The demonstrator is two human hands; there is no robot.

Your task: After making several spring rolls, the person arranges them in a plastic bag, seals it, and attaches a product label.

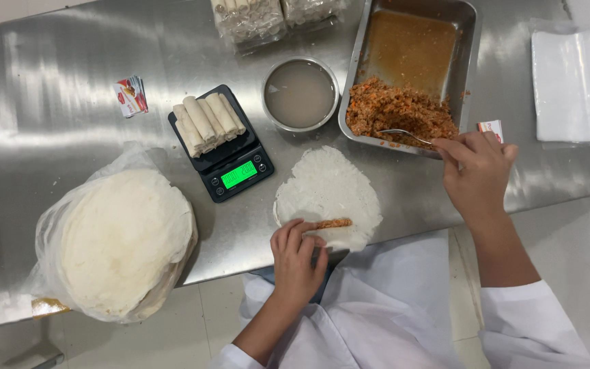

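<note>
Across the steel table point(69, 82), left of the wrapper point(329, 188), lies the wrapper stack point(124, 239); the filling tray point(466, 41) sits up-right of the wrapper, the scale point(240, 171) just left. That thin, limp sheet looks tear-prone, best lifted at its near edge. Left hand point(298, 256) presses there, fingers uncurled beside the filling strip point(332, 223). Right hand point(476, 171) grips a spoon point(404, 134).
</note>
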